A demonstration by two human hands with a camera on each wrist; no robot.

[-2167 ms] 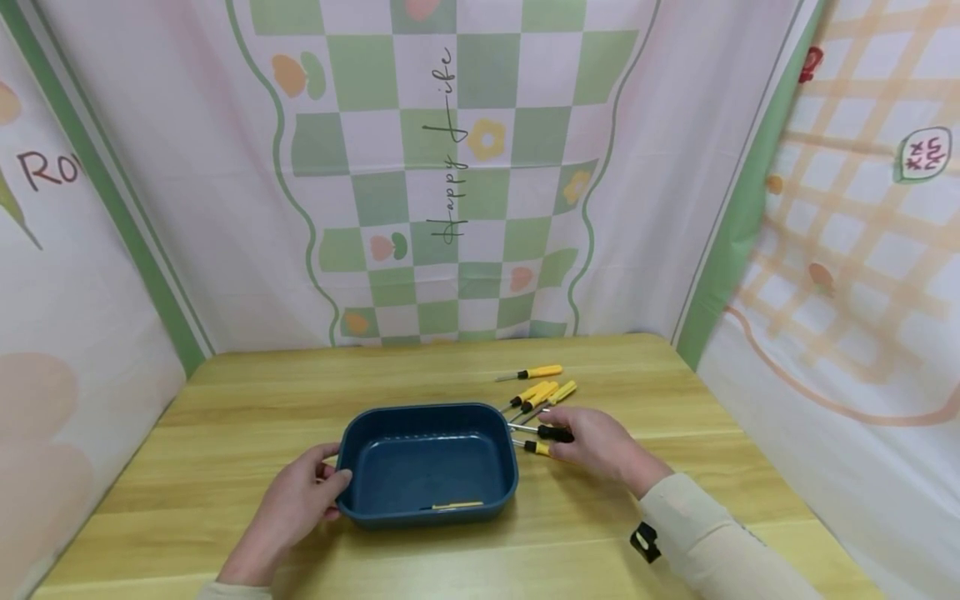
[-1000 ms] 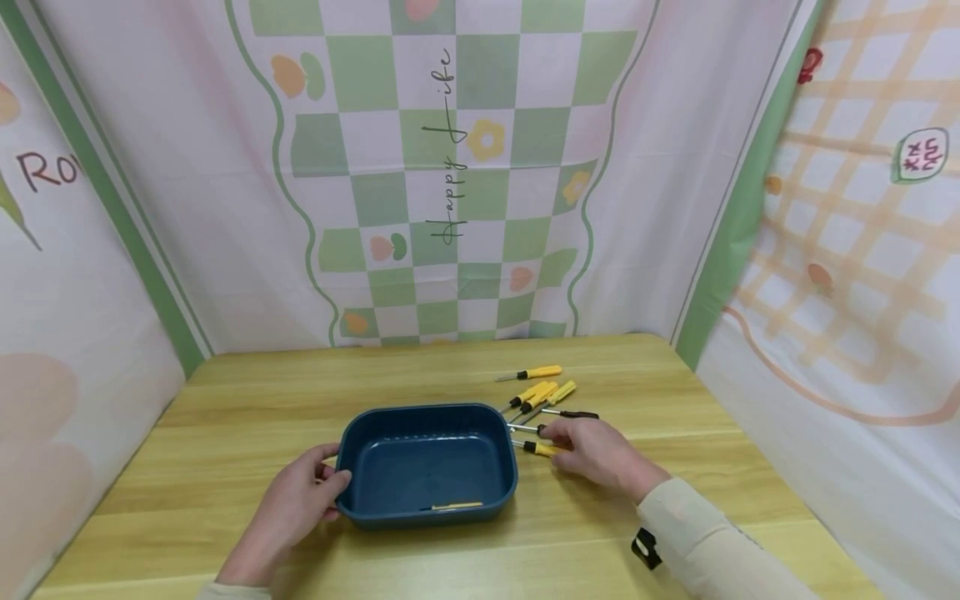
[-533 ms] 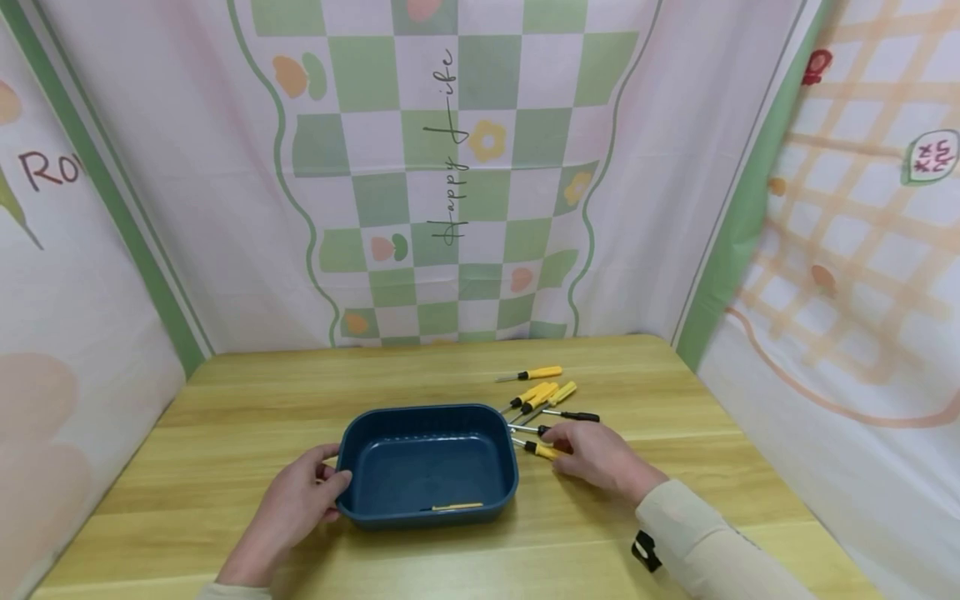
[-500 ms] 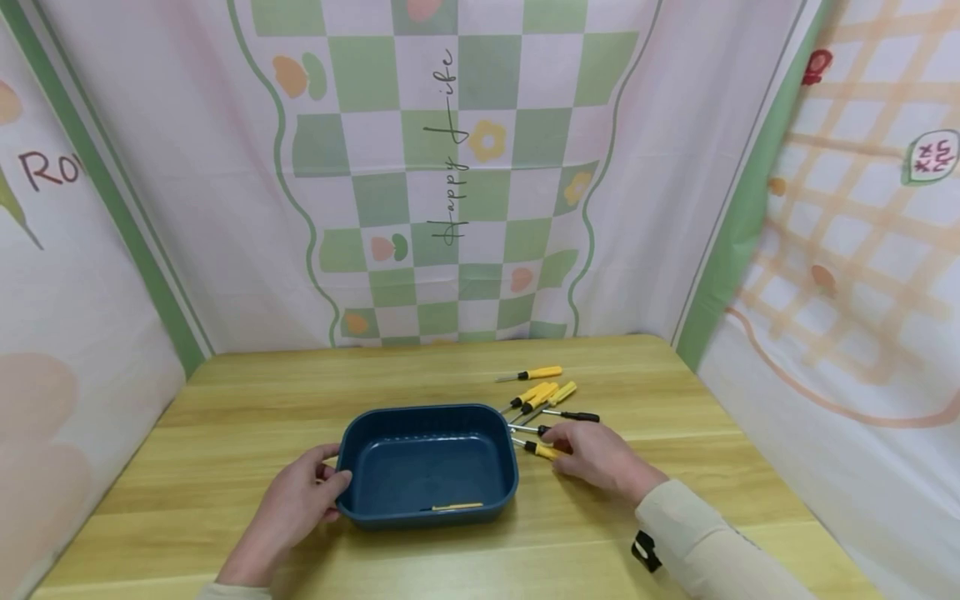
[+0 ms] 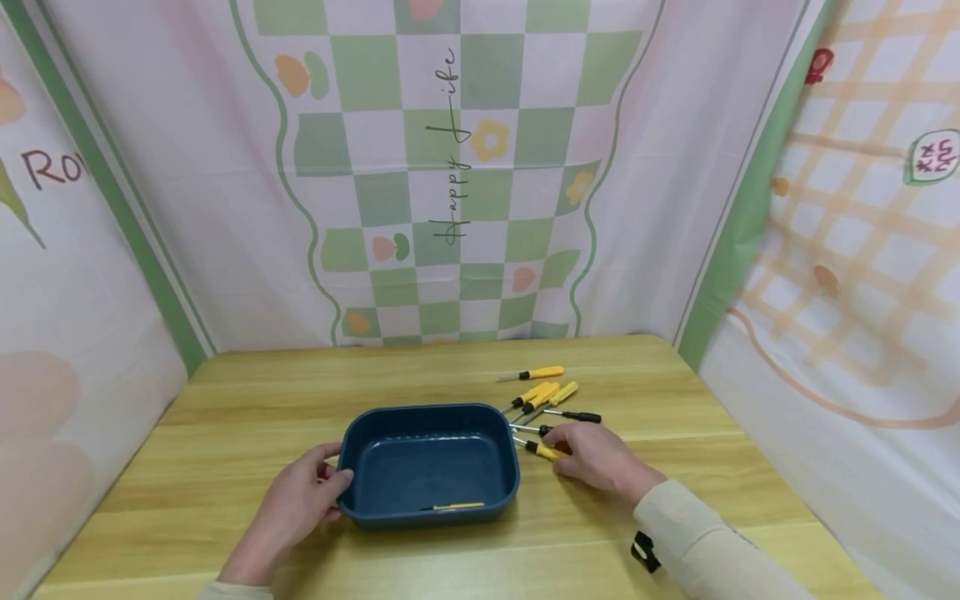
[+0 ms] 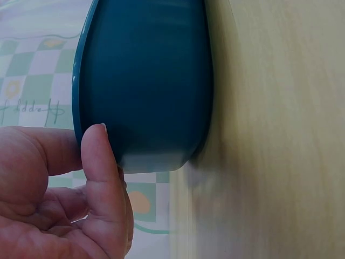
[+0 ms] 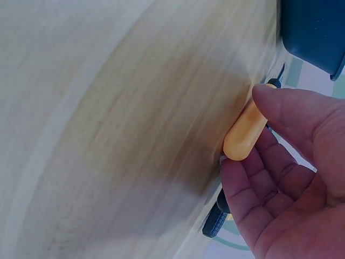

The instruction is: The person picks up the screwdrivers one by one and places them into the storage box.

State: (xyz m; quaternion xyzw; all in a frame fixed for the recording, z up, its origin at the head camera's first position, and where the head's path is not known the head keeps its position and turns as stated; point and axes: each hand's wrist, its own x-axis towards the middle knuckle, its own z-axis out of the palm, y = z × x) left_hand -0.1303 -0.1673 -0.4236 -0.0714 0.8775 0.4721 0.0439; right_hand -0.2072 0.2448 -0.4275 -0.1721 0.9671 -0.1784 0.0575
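My left hand [image 5: 300, 493] holds the left end of a dark blue plastic box [image 5: 405, 521], thumb over the rim and fingers on the outside wall. One slim yellow-handled screwdriver [image 5: 459, 506] lies inside along the near wall. Just right of the box, my right hand [image 5: 598, 454] pinches a yellow-handled screwdriver [image 5: 545, 452] between thumb and fingers; in the right wrist view its yellow handle [image 7: 245, 135] shows plainly, low over the table. Beside these fingers lies a black-handled screwdriver [image 5: 534, 429], its handle partly hidden by the hand.
Another black-handled screwdriver [image 5: 581, 416] lies behind the right hand. Several yellow-handled screwdrivers are bunched behind the box's right corner, one nearest the right [image 5: 564, 392]. A lone yellow-handled screwdriver [image 5: 546, 372] lies farther back. Patterned cloth [image 5: 480, 208] hangs round the wooden table [image 5: 247, 400].
Since the earliest frame, my right hand has shifted slightly nearer, uncovering the rear black handle. The yellow screwdriver at its fingers has turned a little. The left hand and box stay put.
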